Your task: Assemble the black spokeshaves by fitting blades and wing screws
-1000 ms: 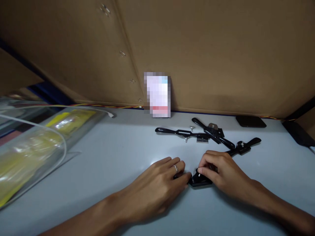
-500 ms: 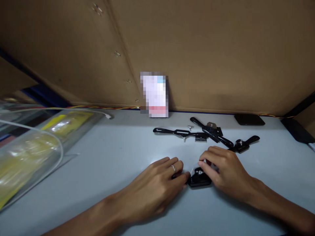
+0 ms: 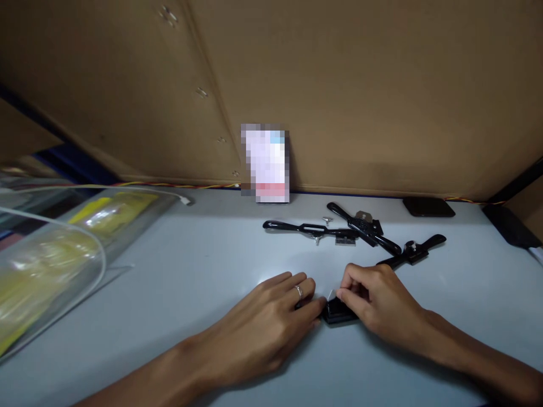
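A black metal spokeshave (image 3: 339, 315) lies on the table in front of me, largely covered by both hands. My left hand (image 3: 274, 319), with a ring on it, is closed around its left handle and presses it down. Over the tool's middle, my right hand (image 3: 375, 297) has thumb and index finger pinched together; whatever is between them is hidden. A pale corner of the blade (image 3: 331, 294) sticks up beside those fingertips. Farther back lie a spokeshave body (image 3: 284, 227) with an open slot, a crossing spokeshave (image 3: 362, 225) and another one (image 3: 410, 252) to the right.
Two small thumbscrews, one behind (image 3: 327, 220) and one in front (image 3: 317, 240), lie near the slotted body, by a loose metal plate (image 3: 345, 240). A phone (image 3: 271, 164) leans on the cardboard wall. Plastic-wrapped yellow packages (image 3: 72, 249) and a white cable (image 3: 102, 254) occupy the left side.
My right hand has moved slightly left and down onto the spokeshave's middle, covering the screw area that showed before. My left hand keeps its place on the handle.
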`<state>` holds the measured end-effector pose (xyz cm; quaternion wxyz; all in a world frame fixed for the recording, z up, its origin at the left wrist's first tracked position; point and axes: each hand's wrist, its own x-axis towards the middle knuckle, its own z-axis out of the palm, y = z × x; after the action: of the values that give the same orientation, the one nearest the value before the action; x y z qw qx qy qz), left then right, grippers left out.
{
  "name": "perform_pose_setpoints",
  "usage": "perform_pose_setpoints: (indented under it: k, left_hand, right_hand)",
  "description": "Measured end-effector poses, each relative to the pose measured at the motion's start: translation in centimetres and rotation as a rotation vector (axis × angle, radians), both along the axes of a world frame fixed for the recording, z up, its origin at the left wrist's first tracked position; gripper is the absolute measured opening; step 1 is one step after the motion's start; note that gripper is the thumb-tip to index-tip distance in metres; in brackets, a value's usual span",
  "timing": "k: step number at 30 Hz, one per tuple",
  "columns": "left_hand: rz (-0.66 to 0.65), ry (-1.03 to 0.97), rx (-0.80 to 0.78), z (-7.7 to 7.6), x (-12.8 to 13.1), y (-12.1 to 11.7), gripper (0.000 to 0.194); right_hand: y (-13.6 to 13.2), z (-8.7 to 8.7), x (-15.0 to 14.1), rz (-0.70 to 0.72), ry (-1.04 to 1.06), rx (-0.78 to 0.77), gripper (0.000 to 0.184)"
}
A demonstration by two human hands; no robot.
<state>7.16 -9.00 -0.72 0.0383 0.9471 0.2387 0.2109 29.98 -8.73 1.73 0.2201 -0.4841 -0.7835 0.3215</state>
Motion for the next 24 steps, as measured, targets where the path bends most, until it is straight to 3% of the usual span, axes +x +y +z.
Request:
perform_pose_setpoints:
  k: [9,12,18,24]
  left_hand:
    - [-0.001,0.009,-0.023,0.0,0.1,0.1,0.015]
    - [0.005,0.009,-0.008,0.1,0.1,0.0,0.015]
    - [0.000,0.003,-0.006,0.2,0.0,0.0,0.017]
    - [-0.002,0.012,-0.015,0.2,0.1,0.0,0.016]
  right_hand:
    - [0.6,0.6,0.2,0.022,0.120,-0.187,0.013]
    - [0.7,0.4,0.3,0.004,0.058,-0.123,0.014]
    - [0.2,0.2,0.6,0.115,-0.144,0.218,0.027]
    - [0.7,1.0,0.8,0.110,0.010,0.105,0.042]
